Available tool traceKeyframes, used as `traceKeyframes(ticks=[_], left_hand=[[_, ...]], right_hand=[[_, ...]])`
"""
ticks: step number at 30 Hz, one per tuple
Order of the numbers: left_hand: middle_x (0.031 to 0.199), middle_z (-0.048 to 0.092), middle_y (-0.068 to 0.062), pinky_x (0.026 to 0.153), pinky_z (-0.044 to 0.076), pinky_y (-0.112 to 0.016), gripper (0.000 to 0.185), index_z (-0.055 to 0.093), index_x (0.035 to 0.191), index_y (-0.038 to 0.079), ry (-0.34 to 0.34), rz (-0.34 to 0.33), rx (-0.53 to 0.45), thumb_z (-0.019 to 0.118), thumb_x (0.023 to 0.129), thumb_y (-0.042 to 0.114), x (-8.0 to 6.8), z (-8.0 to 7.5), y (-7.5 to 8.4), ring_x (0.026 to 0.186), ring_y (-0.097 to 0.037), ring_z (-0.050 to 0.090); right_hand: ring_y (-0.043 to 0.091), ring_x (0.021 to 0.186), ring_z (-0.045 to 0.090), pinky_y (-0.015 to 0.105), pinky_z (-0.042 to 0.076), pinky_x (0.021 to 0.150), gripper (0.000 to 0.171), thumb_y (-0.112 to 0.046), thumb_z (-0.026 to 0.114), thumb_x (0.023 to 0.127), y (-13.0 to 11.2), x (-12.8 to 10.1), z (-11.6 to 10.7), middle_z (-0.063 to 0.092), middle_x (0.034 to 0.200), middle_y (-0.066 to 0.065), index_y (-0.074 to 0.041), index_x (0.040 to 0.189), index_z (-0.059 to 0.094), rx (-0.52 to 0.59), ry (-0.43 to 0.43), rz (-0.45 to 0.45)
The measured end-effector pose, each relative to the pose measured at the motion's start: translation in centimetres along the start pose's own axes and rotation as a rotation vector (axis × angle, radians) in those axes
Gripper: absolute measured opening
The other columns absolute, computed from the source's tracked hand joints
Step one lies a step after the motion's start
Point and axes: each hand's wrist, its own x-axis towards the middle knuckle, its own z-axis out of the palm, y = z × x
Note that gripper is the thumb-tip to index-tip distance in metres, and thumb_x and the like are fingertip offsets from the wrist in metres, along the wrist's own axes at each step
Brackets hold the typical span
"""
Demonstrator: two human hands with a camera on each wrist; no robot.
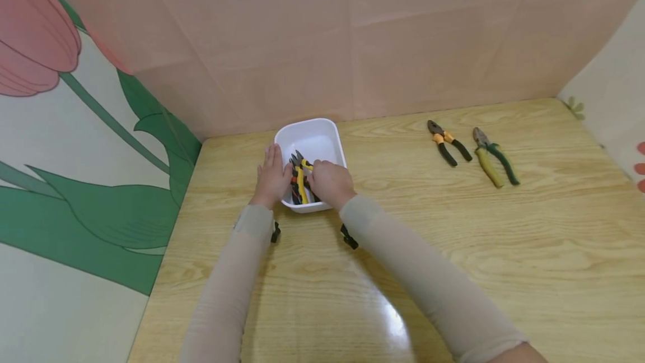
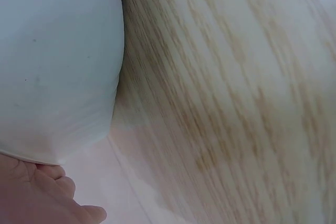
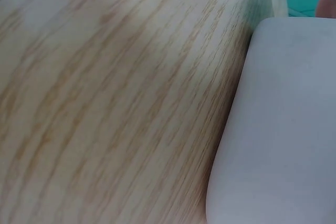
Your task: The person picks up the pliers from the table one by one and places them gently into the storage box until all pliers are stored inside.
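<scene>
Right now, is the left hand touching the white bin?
Touching. The head view shows the left hand laid flat against the left rim of the white bin; the left wrist view shows its fingers at the bin's wall.

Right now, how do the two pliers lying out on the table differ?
The orange-black pliers have orange collars and black grips; the green-yellow pliers have one yellow handle and one green.
The orange-black pliers look shorter; the green-yellow pliers look longer.
The orange-black pliers lie nearer the white tub; the green-yellow pliers lie further right.
Both lie flat on the table, heads towards the wall, handles slightly spread, untouched by either hand.
</scene>
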Motion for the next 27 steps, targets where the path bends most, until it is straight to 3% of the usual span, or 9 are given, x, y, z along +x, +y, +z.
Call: traceKeyframes(ticks=[20,27], left_hand=[[0.170,-0.002,-0.015,0.123,0.004,-0.062,0.071,0.002,0.161,0.001,0.004,0.000,-0.015,0.035,0.109,0.035,0.19,0.04,-0.07,0.156,-0.028,-0.006],[0.170,-0.003,-0.016,0.123,0.003,-0.061,0.071,0.002,0.161,0.001,0.000,0.000,-0.019,0.035,0.108,0.034,0.19,0.08,-0.07,0.156,-0.028,-0.006]], right_hand=[[0.022,0.070,0.063,0.044,0.056,0.063,0.028,-0.026,0.047,0.104,0.04,0.37,0.16,0.065,0.083,0.006,-0.005,0.096,0.064,-0.026,-0.074,-0.018],[0.023,0.070,0.064,0.045,0.056,0.063,0.026,-0.026,0.051,0.103,0.24,0.39,0.52,0.066,0.082,0.007,-0.005,0.095,0.064,-0.007,-0.045,-0.022]])
